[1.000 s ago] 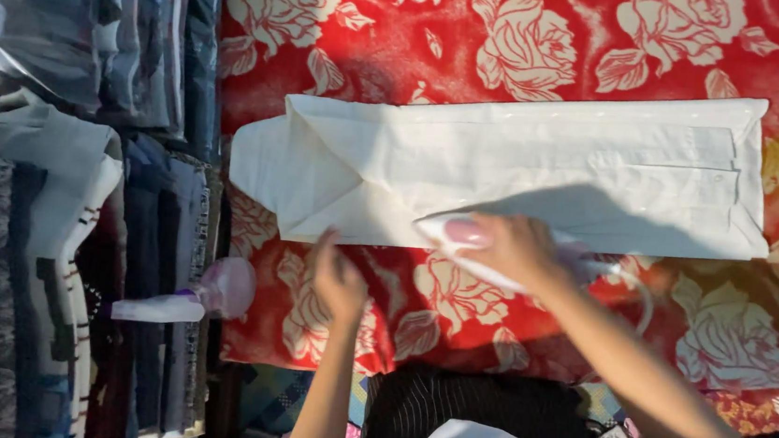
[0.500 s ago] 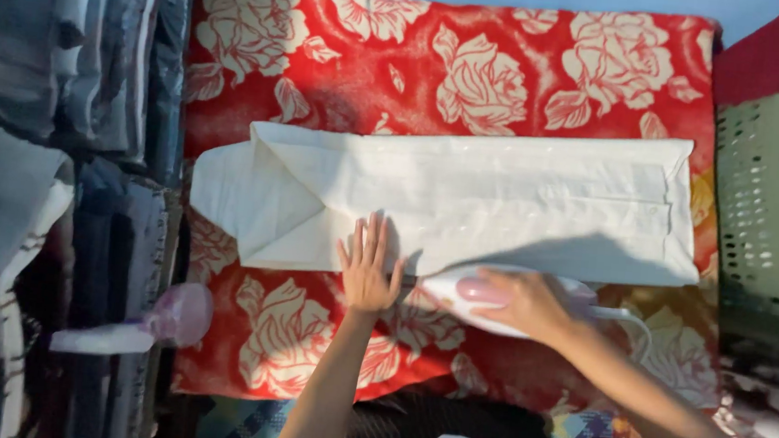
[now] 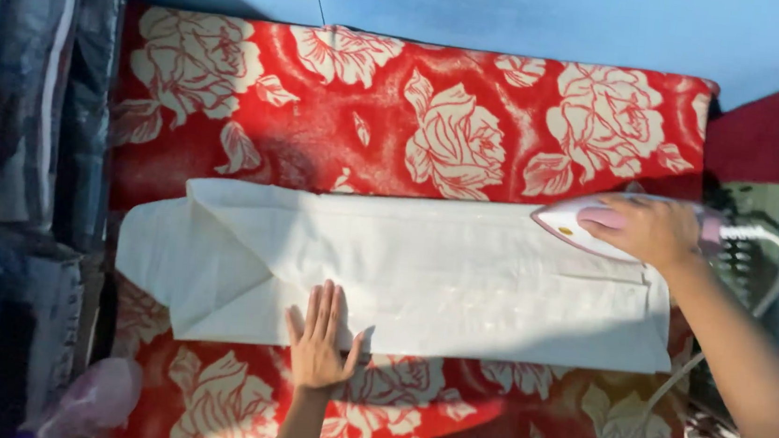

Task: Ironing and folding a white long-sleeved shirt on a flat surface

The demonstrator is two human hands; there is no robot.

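Iron (image 3: 586, 229) has moved from the near edge of the cloth (image 3: 422, 274) to its far right corner since half a second ago; left hand (image 3: 318, 335) stays on the near edge, a little further left. Right hand (image 3: 647, 230) wrapped around the iron's handle. Left hand open, fingers spread, palm flat on the cloth. Step in hand, as I read it: pressing the folded cloth, one end pinned. Next move likely calls for a steady stroke leftward along the top edge. Cloth lies on the red rose blanket (image 3: 370, 123), long axis left-right, folded point leftward. Iron's tip points left. Cord (image 3: 776, 258) trails right.
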